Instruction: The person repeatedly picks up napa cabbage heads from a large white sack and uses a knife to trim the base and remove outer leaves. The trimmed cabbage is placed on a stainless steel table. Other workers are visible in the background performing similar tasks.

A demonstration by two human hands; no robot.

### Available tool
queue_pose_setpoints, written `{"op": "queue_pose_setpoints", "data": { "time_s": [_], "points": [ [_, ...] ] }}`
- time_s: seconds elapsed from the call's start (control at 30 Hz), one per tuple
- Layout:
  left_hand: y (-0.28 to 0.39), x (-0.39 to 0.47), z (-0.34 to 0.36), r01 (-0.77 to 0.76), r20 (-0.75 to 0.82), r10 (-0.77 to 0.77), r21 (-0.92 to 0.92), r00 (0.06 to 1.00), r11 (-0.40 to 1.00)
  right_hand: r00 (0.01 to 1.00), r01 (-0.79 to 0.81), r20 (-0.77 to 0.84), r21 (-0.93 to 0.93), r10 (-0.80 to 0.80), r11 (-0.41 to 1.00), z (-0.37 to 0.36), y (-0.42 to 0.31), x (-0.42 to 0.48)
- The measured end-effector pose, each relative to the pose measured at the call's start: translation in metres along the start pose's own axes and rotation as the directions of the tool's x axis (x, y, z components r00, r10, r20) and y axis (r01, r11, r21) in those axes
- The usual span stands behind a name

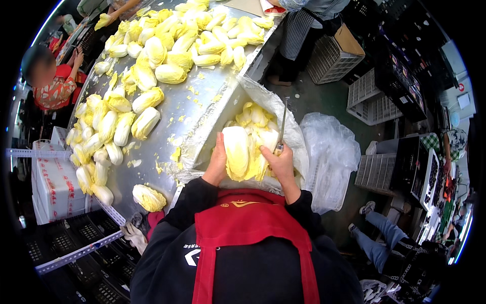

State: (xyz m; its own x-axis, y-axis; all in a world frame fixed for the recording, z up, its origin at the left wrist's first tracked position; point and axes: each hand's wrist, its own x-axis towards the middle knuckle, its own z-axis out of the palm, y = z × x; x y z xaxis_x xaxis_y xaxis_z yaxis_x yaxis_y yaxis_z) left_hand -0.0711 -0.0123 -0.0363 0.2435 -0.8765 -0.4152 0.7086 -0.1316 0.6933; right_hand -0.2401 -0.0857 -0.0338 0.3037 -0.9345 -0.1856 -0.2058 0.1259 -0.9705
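A yellow-white napa cabbage (236, 152) is held over the mouth of a white woven sack (294, 131). My left hand (217, 161) lies flat along its left side, thumb and fingers extended. Gripped in my right hand (281, 163) is a knife (283, 123), its narrow blade pointing away from me. The thumb of that hand presses toward pale cabbage leaves at the right; whether they belong to the held head I cannot tell. Inside the sack, loose yellow cabbage leaves (256, 114) lie beyond my hands.
Napa cabbages (155, 51) are heaped on a metal table (172, 100) at the left, with one head (149, 197) near its close edge. Clear plastic bags (330, 155) stand right of the sack. Plastic crates (330, 57) and other people surround the area.
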Motion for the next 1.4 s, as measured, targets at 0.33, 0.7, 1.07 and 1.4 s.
{"op": "queue_pose_setpoints", "data": {
  "time_s": [0.33,0.7,1.07,1.4],
  "points": [
    [-0.017,0.007,-0.008,-0.290,0.001,0.361,0.596,0.933,0.749,0.976,0.132,0.196,-0.164,-0.099,0.978,0.010,-0.019,-0.003],
    [-0.019,0.008,-0.004,-0.425,0.321,0.280,0.712,0.905,0.559,0.940,-0.234,0.283,0.135,0.189,0.963,-0.010,-0.015,-0.015],
    [-0.007,-0.012,-0.011,-0.229,0.450,-0.131,0.658,0.883,0.718,0.972,-0.160,0.196,0.147,0.130,0.976,-0.013,0.005,-0.017],
    [-0.001,-0.021,0.000,-0.406,0.458,0.011,0.776,0.889,0.483,0.931,-0.249,0.326,0.236,0.165,0.939,-0.032,0.023,-0.015]
  ]
}}
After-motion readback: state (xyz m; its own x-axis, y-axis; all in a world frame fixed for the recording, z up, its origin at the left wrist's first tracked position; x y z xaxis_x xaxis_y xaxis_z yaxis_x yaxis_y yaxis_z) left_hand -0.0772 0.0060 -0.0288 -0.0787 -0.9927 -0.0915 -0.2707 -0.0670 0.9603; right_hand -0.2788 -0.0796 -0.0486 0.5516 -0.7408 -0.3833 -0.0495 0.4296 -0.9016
